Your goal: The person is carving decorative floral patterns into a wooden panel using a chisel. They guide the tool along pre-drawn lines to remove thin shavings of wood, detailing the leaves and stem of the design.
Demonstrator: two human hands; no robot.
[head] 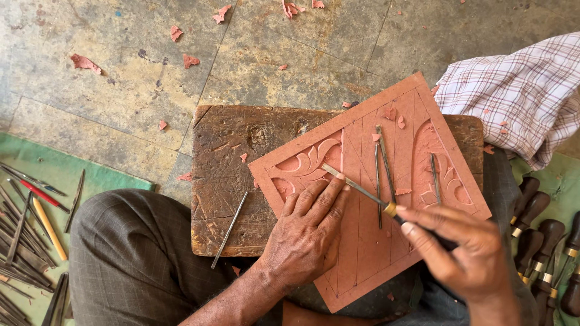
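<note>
A reddish-pink square panel [362,241] with carved leaf scrolls and pencil lines lies tilted on a dark wooden block [229,163]. My left hand [305,232] rests flat on the panel, its fingertips steadying the blade of a chisel [356,186]. My right hand [462,256] grips that chisel's dark handle at the lower right; the blade tip sits near the carved scroll at the panel's left. Three loose thin chisels [382,163] lie on the panel's middle and right.
Another steel tool [229,229] lies on the block's left part. Many chisels and pencils [27,229] lie on a green mat at left. Wooden-handled tools [541,241] lie at right beside a checked cloth [519,90]. Pink chips litter the stone floor [121,66].
</note>
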